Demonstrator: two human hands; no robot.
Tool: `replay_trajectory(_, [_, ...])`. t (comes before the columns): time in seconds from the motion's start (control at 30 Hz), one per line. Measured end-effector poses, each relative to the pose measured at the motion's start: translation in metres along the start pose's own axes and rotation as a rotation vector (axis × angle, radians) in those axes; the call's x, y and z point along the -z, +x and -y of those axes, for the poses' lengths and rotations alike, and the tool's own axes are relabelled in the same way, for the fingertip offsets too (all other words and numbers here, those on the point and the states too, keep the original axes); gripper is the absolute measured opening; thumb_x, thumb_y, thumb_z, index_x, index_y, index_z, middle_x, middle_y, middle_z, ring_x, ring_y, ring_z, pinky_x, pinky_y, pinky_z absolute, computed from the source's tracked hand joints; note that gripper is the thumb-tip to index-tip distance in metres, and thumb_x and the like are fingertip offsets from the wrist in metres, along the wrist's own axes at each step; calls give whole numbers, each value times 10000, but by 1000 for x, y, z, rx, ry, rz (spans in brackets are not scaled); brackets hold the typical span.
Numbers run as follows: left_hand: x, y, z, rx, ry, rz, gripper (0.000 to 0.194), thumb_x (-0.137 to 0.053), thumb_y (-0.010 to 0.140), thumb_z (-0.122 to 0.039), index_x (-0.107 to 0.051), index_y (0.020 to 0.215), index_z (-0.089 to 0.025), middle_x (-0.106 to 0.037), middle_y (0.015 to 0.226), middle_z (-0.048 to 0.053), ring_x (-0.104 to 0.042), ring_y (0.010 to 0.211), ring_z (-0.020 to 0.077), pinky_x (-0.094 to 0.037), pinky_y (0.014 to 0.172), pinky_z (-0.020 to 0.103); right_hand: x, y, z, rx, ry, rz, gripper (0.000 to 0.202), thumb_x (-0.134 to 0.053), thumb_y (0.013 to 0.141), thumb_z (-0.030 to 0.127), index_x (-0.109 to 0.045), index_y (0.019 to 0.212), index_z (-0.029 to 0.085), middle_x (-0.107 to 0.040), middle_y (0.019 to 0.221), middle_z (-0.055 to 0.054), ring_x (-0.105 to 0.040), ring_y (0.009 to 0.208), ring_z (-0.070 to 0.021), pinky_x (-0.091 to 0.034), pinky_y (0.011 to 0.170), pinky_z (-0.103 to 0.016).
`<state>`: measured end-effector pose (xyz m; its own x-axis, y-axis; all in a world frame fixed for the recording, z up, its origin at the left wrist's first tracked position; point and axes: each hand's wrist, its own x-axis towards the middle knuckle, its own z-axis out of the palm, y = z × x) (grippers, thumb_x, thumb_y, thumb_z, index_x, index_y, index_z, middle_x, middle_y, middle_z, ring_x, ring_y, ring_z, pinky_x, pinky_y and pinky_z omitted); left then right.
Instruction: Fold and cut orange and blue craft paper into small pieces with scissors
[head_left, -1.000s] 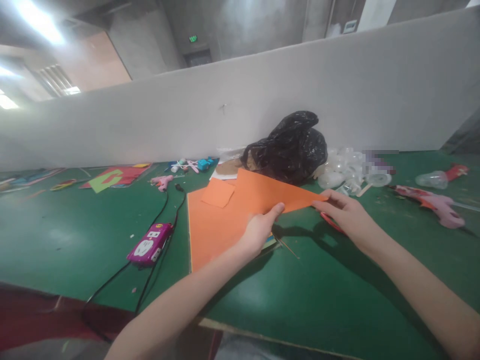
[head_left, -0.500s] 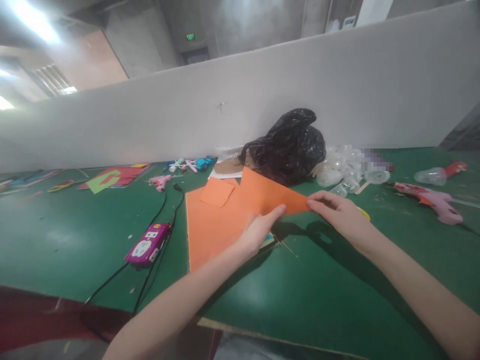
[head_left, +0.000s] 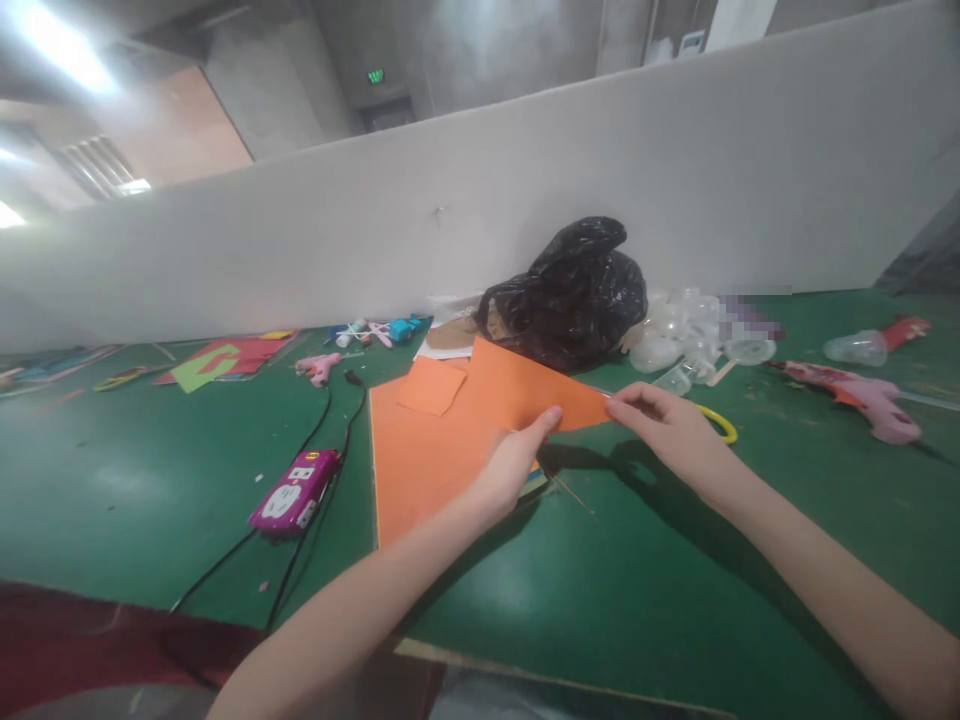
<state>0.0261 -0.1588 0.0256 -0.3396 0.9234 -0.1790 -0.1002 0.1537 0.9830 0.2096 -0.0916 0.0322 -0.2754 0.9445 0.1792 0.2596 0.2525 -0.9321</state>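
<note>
the right hand [head_left: 667,430] has drawn the pinched corner of the orange sheet [head_left: 465,420] inward, uncovering a yellow ring [head_left: 716,422]; the left hand [head_left: 510,465] still grips the edge, so the fold advances

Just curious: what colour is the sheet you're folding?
Orange sheet, pinched by left hand and right hand; head view.

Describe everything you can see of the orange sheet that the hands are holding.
The orange sheet is a large, plain piece that looks like thin card or foam. Its near part lies flat on the green table; its far right part is folded over into a triangle ending in a point. The left hand grips the near edge of the fold, and the right hand pinches the point. A smaller orange square lies on top.
</note>
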Motion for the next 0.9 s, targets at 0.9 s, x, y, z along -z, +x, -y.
replay_trajectory(0.9, [-3, 0, 0, -179, -20, -33, 302, -759, 786, -414, -712, 930, -153, -751, 1079, 114, -700, 964, 238, -543, 757, 297, -3, 3, -4, -44, -21, 14, 376, -681, 752, 610, -681, 728, 234, -678, 753, -16, -593, 728, -222, -443, 707, -334])
